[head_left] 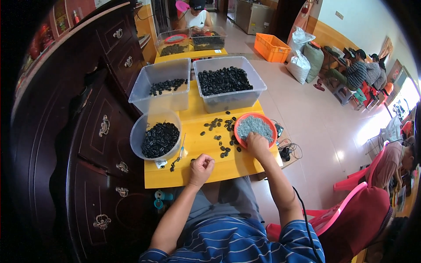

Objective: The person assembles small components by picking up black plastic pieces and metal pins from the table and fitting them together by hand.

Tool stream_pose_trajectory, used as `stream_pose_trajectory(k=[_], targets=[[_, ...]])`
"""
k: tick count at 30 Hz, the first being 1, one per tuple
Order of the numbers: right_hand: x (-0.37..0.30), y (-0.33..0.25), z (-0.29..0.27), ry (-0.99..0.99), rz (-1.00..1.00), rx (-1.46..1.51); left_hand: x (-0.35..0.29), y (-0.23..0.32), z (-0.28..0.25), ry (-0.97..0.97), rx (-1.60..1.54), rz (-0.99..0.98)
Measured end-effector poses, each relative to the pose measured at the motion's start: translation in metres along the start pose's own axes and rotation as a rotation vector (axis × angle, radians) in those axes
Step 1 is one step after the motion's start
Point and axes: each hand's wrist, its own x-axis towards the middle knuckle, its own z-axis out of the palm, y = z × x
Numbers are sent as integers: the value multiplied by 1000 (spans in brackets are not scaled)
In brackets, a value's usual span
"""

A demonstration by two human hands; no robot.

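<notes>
My left hand (202,169) rests over the near edge of the yellow table (193,131), its fingers curled closed; what they hold is hidden. A small black piece shows right beside its fingertips. My right hand (258,143) reaches into a round orange-red bowl (275,137) full of small, pale grey-green pieces (253,126). Its fingers are drawn together, with the tips down among the pieces, so their contents cannot be seen. Between the hands and left of the bowl, several black oval pieces (218,137) lie loose on the table.
A round clear tub (137,149) of black ovals stands at left, near a thin pen-like tool (181,151). Two clear bins (139,98) (258,84) hold more ovals. Dark drawers (94,144) flank the left. Beyond are a person (196,18), an orange crate (272,47) and sacks (299,66).
</notes>
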Motion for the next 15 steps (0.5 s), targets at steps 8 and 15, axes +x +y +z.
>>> stream_pose_trajectory(k=[8,15], targets=[[12,6,-20,-152,-11,96,0,-1,-2,-17,47,-6],[23,19,-5,-160,-68,-22,1,-5,3,11,32,35]])
